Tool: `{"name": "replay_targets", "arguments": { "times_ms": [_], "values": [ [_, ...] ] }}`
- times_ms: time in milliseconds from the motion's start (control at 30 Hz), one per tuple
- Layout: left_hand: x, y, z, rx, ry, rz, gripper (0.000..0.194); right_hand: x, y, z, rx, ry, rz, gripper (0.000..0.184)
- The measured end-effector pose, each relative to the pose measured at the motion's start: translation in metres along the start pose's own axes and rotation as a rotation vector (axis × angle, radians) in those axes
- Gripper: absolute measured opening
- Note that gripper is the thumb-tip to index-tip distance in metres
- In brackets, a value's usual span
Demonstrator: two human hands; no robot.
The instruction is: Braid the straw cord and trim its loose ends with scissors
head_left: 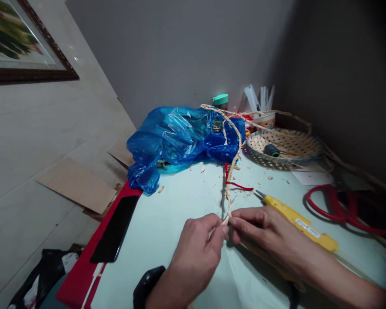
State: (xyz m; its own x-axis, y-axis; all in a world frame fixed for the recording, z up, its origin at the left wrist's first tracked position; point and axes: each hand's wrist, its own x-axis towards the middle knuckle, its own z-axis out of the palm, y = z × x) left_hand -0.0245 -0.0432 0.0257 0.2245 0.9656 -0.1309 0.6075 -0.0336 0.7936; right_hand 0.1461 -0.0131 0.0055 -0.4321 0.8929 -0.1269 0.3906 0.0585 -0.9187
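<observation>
A pale braided cord of plant fibre [236, 150] runs down from the blue plastic bag towards me, and its near end lies between my two hands. My left hand [201, 249] pinches a strand at this end between thumb and forefinger. Close against it, my right hand [263, 229] pinches the braid from the other side. Fingertips hide the exact crossing of the strands. A red fuzzy wire [241, 186] lies by the cord, a little beyond my hands. Under my right forearm rests a yellow glue gun [299, 221], its tip pointing at the red wire.
The blue plastic bag [180, 133] fills the table's back. Right of it are a woven basket [283, 148] with a dark spool [271, 150] and a cup of white sticks [264, 118]. Red-handled scissors [347, 210] lie at right, a black phone [116, 229] at the left edge.
</observation>
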Motion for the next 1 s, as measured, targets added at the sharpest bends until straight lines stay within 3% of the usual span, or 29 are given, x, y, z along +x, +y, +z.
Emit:
{"name": "replay_targets", "arguments": {
  "times_ms": [133, 267, 333, 400, 467, 500, 667, 800, 1000],
  "values": [
    [-0.005, -0.001, 0.007, 0.269, 0.007, 0.107, 0.028, 0.0, 0.0, 0.002, 0.046, -0.03, 0.002, 0.04],
    [-0.01, 0.002, 0.009, 0.36, -0.108, 0.18, 0.029, -0.001, -0.004, 0.006, 0.199, -0.067, 0.065, 0.044],
    [-0.01, 0.004, 0.005, 0.241, -0.147, 0.18, 0.038, -0.002, -0.005, 0.007, 0.233, -0.059, 0.092, 0.044],
    [-0.007, 0.004, -0.001, 0.099, -0.007, 0.143, 0.042, -0.003, -0.007, 0.008, 0.221, -0.051, 0.092, 0.043],
    [-0.002, 0.003, -0.005, -0.042, 0.189, 0.078, 0.032, -0.005, -0.008, 0.008, 0.217, -0.057, 0.092, 0.044],
    [0.001, 0.001, -0.005, -0.144, 0.21, 0.046, 0.023, -0.005, -0.008, 0.008, 0.241, -0.069, 0.089, 0.044],
    [0.013, -0.009, 0.009, -0.829, -0.193, -0.05, 0.014, -0.01, -0.011, 0.007, 0.32, -0.081, -0.016, 0.03],
    [0.015, -0.013, 0.013, -0.96, -0.216, -0.086, 0.01, -0.01, -0.014, 0.001, 0.188, -0.125, -0.079, 0.029],
    [0.015, -0.016, 0.002, -0.832, -0.189, -0.117, 0.027, -0.013, -0.018, -0.009, 0.071, -0.161, -0.102, 0.029]
  ]
}}
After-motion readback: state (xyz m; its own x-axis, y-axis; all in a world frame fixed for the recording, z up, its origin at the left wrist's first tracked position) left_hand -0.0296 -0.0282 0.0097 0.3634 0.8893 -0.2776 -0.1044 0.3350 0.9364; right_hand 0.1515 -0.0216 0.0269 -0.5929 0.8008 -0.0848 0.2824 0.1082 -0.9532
